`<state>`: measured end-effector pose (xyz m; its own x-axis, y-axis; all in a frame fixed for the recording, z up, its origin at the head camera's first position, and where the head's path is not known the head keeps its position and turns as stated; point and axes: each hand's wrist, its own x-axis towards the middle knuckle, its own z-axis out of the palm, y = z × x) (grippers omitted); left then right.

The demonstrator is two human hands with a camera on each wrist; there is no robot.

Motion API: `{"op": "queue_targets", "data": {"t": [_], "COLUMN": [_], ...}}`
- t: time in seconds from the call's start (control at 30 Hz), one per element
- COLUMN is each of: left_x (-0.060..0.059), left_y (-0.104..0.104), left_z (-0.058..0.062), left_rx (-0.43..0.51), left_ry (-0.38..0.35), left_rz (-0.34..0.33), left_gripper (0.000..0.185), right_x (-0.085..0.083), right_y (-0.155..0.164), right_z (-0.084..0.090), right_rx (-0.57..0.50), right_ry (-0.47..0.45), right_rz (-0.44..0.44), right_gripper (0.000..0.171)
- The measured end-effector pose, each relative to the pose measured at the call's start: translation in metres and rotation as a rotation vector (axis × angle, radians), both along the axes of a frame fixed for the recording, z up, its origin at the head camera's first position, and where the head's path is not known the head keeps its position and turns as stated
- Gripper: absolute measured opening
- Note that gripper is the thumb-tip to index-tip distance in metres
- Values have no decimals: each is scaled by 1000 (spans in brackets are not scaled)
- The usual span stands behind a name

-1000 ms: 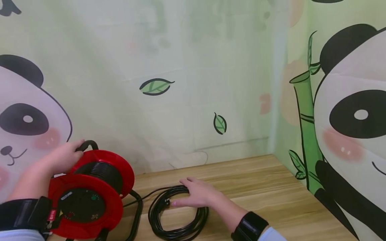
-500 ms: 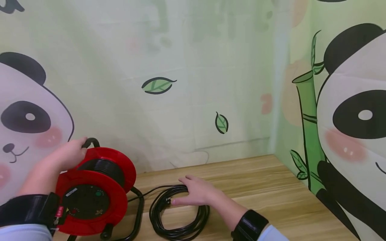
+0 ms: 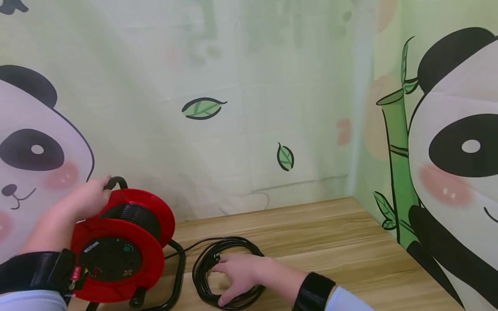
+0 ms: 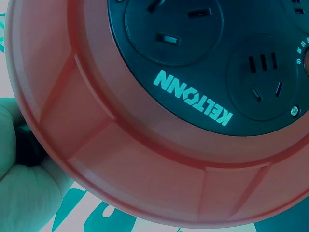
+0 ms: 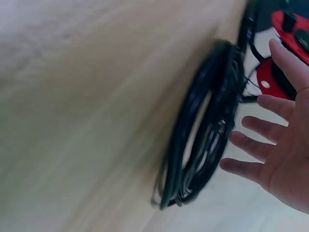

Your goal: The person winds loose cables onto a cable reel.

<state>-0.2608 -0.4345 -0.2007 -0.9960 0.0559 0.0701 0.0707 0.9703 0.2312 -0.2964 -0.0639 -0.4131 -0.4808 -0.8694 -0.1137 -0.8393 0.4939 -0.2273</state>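
The wooden tabletop (image 3: 330,242) is the biggest thing here, and it sits in a corner with panda walls at its back edge and right edge. The red cable reel (image 3: 120,246) stands near the left edge on a black stand. The left hand (image 3: 79,203) rests on top of it, with fingers curled round the black handle (image 3: 114,181). Just beside the reel, near the front edge, lies the black cord coil (image 3: 229,270) (a thin cord joins it to the reel). The right hand (image 3: 243,274) lies on the coil with its fingers (image 5: 263,145) spread apart and straight, not gripping anything.

I think a good way to do this is to keep the reel steady by the handle and scoop all the loops together, so none slip loose.

There is lots of bare wood to the right of the coil for moving. The front edge is close, so loops could slide off there.
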Motion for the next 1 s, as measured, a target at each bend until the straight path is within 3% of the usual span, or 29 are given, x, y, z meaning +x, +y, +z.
{"op": "queue_targets", "data": {"t": [0.17, 0.33, 0.57, 0.73, 0.87, 1.0], "left_x": [0, 1, 3, 3, 2, 2], "left_y": [0, 1, 2, 2, 2, 1], "left_z": [1, 2, 1, 1, 1, 0], "left_rx": [19, 17, 19, 11, 4, 7], "left_ry": [-4, -1, -9, -5, 10, 13], "left_rz": [6, 1, 0, -5, -13, -15], "left_gripper": [62, 60, 61, 61, 61, 60], "right_x": [1, 4, 7, 8, -2, -18], "right_y": [-6, -9, -11, -2, 13, 34], "right_z": [-13, -21, -27, -33, -38, -40], "right_rx": [97, 135, 161, 233, 256, 217], "right_ry": [-18, 52, 98, 153, 166, 120], "right_rz": [60, 90, 80, 29, -42, -49], "right_gripper": [67, 57, 36, 33, 34, 27]}}
